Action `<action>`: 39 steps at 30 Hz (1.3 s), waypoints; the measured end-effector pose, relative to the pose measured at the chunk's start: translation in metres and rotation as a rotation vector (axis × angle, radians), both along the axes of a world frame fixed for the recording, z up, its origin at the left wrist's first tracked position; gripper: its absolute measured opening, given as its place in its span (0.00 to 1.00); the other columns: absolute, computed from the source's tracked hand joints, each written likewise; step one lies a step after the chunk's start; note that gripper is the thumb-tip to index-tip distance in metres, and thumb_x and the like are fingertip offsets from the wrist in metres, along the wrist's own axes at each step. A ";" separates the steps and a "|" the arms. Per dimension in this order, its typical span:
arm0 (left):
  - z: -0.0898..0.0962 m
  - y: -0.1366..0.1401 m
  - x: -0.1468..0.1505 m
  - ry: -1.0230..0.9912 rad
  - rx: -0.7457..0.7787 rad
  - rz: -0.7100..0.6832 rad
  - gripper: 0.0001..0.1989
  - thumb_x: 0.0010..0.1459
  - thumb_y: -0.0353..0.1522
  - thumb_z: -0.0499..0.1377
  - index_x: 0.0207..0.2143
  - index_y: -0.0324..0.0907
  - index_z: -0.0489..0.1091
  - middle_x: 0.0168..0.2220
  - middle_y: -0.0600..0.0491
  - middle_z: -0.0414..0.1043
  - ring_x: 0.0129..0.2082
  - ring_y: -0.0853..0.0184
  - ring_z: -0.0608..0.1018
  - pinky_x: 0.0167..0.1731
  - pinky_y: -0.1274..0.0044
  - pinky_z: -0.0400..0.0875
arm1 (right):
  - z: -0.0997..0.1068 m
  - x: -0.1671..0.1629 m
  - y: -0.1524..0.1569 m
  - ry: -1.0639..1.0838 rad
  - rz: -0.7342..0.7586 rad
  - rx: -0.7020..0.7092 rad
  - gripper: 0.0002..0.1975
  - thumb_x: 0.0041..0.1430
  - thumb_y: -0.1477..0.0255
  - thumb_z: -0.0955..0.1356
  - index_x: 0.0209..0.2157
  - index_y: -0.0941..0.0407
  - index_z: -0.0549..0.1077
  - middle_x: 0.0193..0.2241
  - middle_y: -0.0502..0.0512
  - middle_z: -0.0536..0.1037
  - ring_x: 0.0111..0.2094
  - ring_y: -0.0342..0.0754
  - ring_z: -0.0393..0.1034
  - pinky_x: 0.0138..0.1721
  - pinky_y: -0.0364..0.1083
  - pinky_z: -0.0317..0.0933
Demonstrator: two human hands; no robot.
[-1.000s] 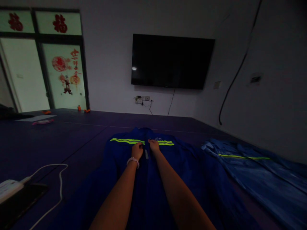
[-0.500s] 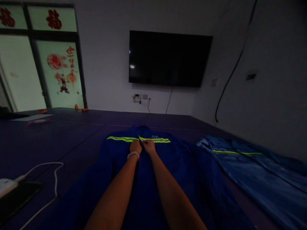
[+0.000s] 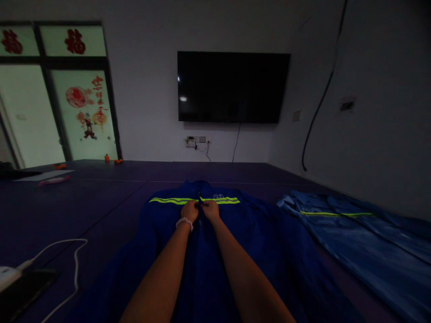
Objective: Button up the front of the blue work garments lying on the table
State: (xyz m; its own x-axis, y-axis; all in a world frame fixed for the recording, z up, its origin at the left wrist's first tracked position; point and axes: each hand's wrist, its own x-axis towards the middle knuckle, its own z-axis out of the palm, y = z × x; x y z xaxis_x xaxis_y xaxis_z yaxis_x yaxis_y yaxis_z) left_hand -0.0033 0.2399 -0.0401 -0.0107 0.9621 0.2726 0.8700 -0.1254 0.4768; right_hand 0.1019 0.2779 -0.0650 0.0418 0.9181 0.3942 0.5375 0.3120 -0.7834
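A dark blue work jacket (image 3: 256, 233) with yellow-green reflective stripes across the chest lies spread flat on the purple surface before me. At its front opening, level with the stripes, my left hand (image 3: 190, 210) pinches one front edge; a pale pink beaded or ruffled band circles that wrist. Right beside it, my right hand (image 3: 211, 210) has its fingers closed on the other front edge. The two hands nearly touch. Whatever small fastener may lie between the fingertips is hidden. White lettering shows on the chest just above the right hand.
Another blue garment (image 3: 353, 237) with a yellow stripe lies at the right. A white cable (image 3: 76, 264), a dark phone-like slab (image 3: 30, 287) and a white plug or power strip (image 3: 8, 276) are at lower left. A television (image 3: 232, 87) hangs on the far wall.
The camera view has tilted slightly upward. Both hands stay at the jacket's front opening, now drawn a little lower against the stripe, and the raised stripe edge between them lies flatter.
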 end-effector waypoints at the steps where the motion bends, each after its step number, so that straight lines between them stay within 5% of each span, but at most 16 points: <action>1: 0.000 0.000 0.000 0.000 0.003 0.003 0.13 0.58 0.34 0.52 0.44 0.39 0.64 0.45 0.48 0.66 0.42 0.65 0.71 0.41 0.68 0.68 | -0.001 0.001 0.001 0.012 0.005 -0.007 0.07 0.47 0.76 0.66 0.18 0.57 0.72 0.19 0.51 0.74 0.29 0.47 0.69 0.28 0.40 0.56; 7: 0.000 0.001 -0.001 0.009 -0.014 0.033 0.13 0.57 0.35 0.53 0.44 0.39 0.64 0.44 0.49 0.66 0.41 0.65 0.71 0.40 0.68 0.68 | -0.006 0.001 0.008 0.100 0.065 -0.086 0.13 0.58 0.67 0.62 0.41 0.60 0.68 0.39 0.54 0.70 0.37 0.45 0.67 0.37 0.49 0.63; 12: 0.000 0.001 -0.001 0.008 -0.013 0.016 0.13 0.57 0.35 0.52 0.43 0.39 0.65 0.43 0.49 0.67 0.41 0.66 0.71 0.40 0.68 0.68 | -0.008 0.000 0.013 0.216 0.121 -0.140 0.14 0.58 0.67 0.62 0.45 0.59 0.65 0.44 0.56 0.68 0.40 0.47 0.66 0.40 0.51 0.63; 21: -0.001 0.001 -0.001 0.003 0.016 0.037 0.13 0.57 0.34 0.53 0.44 0.39 0.64 0.45 0.48 0.66 0.42 0.65 0.71 0.41 0.67 0.67 | -0.002 0.002 0.010 0.475 0.251 -0.221 0.11 0.57 0.71 0.63 0.41 0.60 0.68 0.38 0.55 0.71 0.34 0.44 0.68 0.34 0.46 0.64; 25: -0.002 0.001 -0.001 -0.002 0.023 0.037 0.13 0.58 0.34 0.52 0.45 0.39 0.64 0.46 0.48 0.65 0.43 0.65 0.70 0.42 0.67 0.67 | 0.001 0.008 0.008 0.586 0.268 -0.226 0.12 0.45 0.81 0.64 0.34 0.60 0.72 0.25 0.50 0.75 0.25 0.42 0.69 0.27 0.41 0.62; 31: -0.003 0.003 -0.001 -0.001 0.020 0.041 0.13 0.58 0.34 0.52 0.44 0.39 0.64 0.45 0.48 0.65 0.42 0.65 0.71 0.41 0.67 0.67 | 0.001 0.014 0.007 0.723 0.256 -0.226 0.17 0.35 0.83 0.61 0.30 0.59 0.73 0.19 0.47 0.75 0.20 0.42 0.68 0.21 0.38 0.59; 35: -0.002 0.003 -0.001 0.014 0.018 0.048 0.13 0.57 0.34 0.52 0.45 0.39 0.64 0.45 0.48 0.65 0.42 0.65 0.71 0.41 0.68 0.68 | 0.001 0.017 0.009 0.768 0.234 -0.231 0.15 0.37 0.83 0.62 0.30 0.60 0.72 0.19 0.47 0.74 0.18 0.41 0.66 0.19 0.38 0.56; 39: -0.003 0.002 0.001 0.050 -0.011 0.054 0.14 0.57 0.35 0.53 0.45 0.39 0.64 0.44 0.49 0.66 0.42 0.65 0.71 0.40 0.69 0.68 | -0.002 0.018 0.012 0.777 0.220 -0.243 0.08 0.49 0.77 0.65 0.34 0.61 0.71 0.25 0.50 0.74 0.22 0.40 0.66 0.23 0.40 0.60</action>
State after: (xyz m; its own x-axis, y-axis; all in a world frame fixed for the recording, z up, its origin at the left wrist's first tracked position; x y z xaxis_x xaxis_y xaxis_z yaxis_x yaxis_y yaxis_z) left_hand -0.0027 0.2422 -0.0427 -0.0493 0.9635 0.2632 0.8980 -0.0726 0.4339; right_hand 0.1195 0.2900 -0.0665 0.0299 0.9926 0.1177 -0.2358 0.1214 -0.9642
